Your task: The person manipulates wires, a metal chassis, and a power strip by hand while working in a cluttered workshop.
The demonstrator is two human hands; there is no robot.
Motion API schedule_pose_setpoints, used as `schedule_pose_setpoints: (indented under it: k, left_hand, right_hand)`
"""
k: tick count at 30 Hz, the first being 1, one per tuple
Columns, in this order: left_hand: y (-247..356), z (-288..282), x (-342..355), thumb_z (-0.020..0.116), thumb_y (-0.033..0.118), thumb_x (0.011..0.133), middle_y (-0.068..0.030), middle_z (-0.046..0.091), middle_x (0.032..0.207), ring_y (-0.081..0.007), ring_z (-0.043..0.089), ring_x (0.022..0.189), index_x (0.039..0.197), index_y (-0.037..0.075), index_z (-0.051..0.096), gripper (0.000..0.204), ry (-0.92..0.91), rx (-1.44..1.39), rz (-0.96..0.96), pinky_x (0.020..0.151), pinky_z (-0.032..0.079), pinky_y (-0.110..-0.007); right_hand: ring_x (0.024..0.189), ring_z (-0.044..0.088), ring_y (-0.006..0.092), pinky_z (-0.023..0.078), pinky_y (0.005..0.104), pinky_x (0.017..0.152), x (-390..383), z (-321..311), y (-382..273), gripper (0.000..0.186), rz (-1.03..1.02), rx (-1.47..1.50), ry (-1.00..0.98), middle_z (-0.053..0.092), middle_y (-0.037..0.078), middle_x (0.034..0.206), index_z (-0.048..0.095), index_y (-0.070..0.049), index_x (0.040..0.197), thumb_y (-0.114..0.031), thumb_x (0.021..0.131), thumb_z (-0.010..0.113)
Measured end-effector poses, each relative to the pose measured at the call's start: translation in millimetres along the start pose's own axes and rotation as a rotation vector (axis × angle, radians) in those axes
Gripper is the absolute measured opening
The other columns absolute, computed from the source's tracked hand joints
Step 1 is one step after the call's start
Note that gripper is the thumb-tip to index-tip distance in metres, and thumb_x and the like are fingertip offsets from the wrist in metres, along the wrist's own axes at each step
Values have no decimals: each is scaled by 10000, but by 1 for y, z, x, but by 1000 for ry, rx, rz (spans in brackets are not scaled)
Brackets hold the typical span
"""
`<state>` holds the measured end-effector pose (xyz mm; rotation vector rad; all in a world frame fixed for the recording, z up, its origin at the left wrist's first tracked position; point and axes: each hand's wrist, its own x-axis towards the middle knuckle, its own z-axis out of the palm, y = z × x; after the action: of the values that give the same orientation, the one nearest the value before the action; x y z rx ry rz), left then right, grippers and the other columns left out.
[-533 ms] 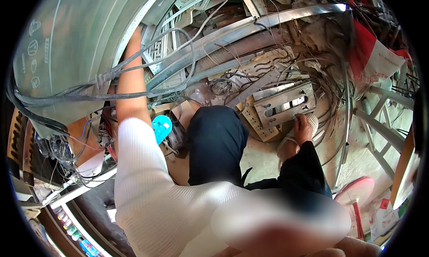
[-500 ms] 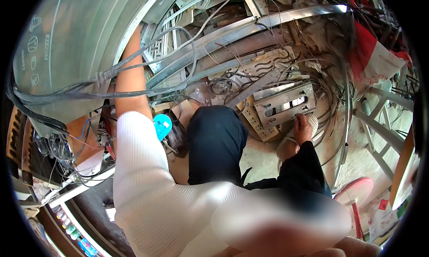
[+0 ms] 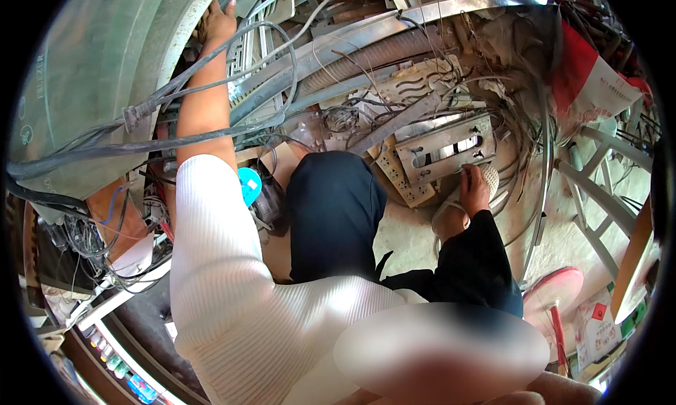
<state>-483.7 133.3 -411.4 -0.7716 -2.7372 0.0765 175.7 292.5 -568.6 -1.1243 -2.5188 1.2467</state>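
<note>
Stretched far forward, my left arm in a white ribbed sleeve ends at my left hand (image 3: 220,23). It lies by the edge of a large grey-green appliance (image 3: 105,60), thumb apart from the fingers, some fingertips hidden. Grey cables (image 3: 141,116) cross over that forearm. On the right, my right hand (image 3: 476,192), at a dark cuff, has its fingers bent close together near the lower edge of a slotted metal plate (image 3: 440,158). Whether it holds anything is hidden. Beside it shows a foot in a woven sandal (image 3: 490,182). My dark-clad knee (image 3: 334,215) rises between the arms.
Behind the plate lie a perforated strip (image 3: 398,172), a long metal rail (image 3: 451,26) and tangled wires. A round blue object (image 3: 249,186) sits beside my left sleeve. To the right stand a grey metal frame (image 3: 598,172), a red-rimmed stool (image 3: 556,292) and a red-and-white bag (image 3: 584,81).
My left hand, hidden behind the appliance's edge before, now shows at the top. The appliance has shifted left in the picture, and the view has moved slightly. My right hand stays near the plate.
</note>
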Motion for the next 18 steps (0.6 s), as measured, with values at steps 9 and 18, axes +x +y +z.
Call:
schedule_pose_setpoints:
  k: [9, 18]
  left_hand:
    - [59, -6, -68, 529, 336, 904, -112, 566, 1189, -333, 502, 1112, 1160, 117, 595, 343, 139, -112, 388, 969, 328, -506]
    - [101, 32, -133, 470, 292, 950, -171, 644, 954, -343, 599, 914, 1085, 33, 623, 329, -386, -413, 207, 835, 456, -358]
  right_hand:
    - [801, 630, 342, 494, 390, 687, 2, 2, -1, 142, 46, 4, 39, 627, 165, 883, 580, -55, 1009, -129, 893, 548]
    - [841, 627, 331, 499, 375, 706, 4, -3, 3, 148, 108, 30, 33, 635, 129, 938, 584, -75, 1022, -136, 889, 559]
